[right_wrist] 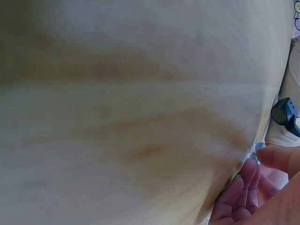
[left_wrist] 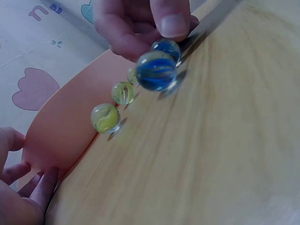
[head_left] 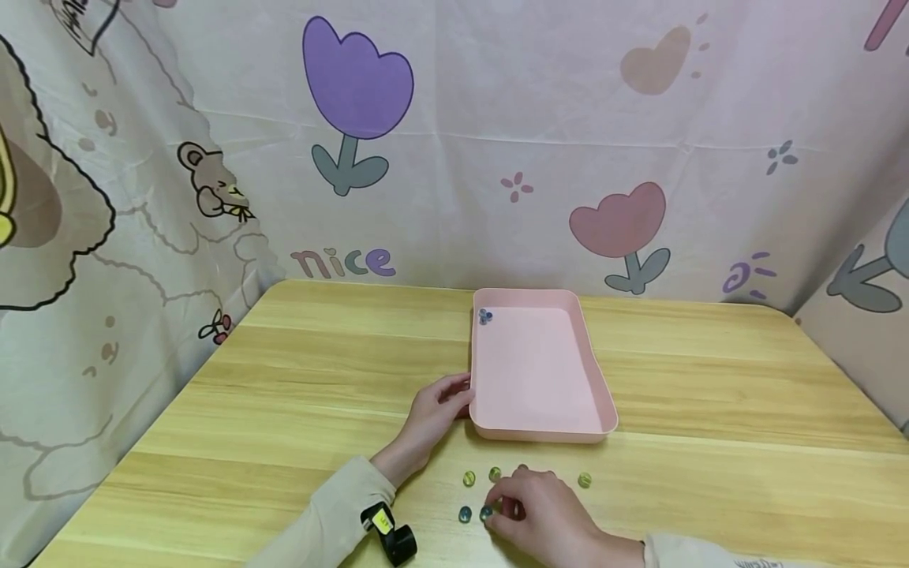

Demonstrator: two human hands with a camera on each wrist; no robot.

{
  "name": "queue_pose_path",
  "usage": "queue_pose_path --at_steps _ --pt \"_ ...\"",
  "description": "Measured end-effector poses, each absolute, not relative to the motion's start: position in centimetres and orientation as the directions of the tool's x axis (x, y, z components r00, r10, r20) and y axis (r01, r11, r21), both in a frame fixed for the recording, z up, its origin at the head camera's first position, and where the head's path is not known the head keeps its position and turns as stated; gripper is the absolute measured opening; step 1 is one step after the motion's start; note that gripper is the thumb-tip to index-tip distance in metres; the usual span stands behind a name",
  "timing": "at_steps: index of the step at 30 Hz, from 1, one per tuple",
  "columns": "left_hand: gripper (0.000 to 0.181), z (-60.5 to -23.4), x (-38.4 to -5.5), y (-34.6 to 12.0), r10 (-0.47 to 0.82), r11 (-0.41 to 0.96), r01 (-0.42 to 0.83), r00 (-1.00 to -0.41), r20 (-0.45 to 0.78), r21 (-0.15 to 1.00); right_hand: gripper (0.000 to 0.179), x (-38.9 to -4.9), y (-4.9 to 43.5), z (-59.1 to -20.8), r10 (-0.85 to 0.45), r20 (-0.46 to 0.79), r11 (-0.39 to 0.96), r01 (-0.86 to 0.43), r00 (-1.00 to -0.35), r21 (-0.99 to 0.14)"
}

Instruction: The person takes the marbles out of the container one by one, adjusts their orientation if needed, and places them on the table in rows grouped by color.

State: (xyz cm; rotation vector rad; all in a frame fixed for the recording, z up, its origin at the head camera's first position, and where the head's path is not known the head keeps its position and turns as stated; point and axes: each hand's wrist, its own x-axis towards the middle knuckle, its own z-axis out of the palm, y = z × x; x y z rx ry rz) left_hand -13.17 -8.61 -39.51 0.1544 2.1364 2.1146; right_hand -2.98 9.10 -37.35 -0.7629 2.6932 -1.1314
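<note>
My left hand [head_left: 435, 414] holds the left side of a shallow pink tray [head_left: 543, 436], with the thumb at the rim and fingers low against the wall. In the left wrist view those fingers [left_wrist: 14, 171] lie along the tray's outer side. My right hand [head_left: 543, 513] is near the front of the table, its thumb and forefinger pinching a blue glass marble [head_left: 486, 513]. Just left of it lies another blue marble [head_left: 465, 514]. In the right wrist view, the pinched marble [right_wrist: 257, 148] is partly hidden by the thumb.
Beyond my right hand lie yellow-green marbles, one at left [head_left: 469, 478], one beside it [head_left: 495, 474] and one to the right [head_left: 585, 480]. A small cluster of bluish marbles [head_left: 485, 316] sits in the tray's far left corner. A printed curtain [head_left: 454, 221] hangs behind the wooden table [head_left: 341, 371].
</note>
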Motion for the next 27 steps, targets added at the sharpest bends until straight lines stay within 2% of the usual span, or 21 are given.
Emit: queue_pose_path --at_steps 14,27 --pt "0.039 -39.62 -13.17 -8.58 0.162 0.010 -0.025 -0.986 -0.027 1.000 0.009 -2.75 9.74 -37.36 -0.453 0.081 0.589 -0.366 -0.888 -0.721" --pt "0.039 -39.39 -13.10 -8.60 0.163 0.007 -0.029 -0.986 -0.029 1.000 0.007 -2.83 9.59 -37.38 -0.464 0.081 0.577 -0.371 -0.882 -0.727"
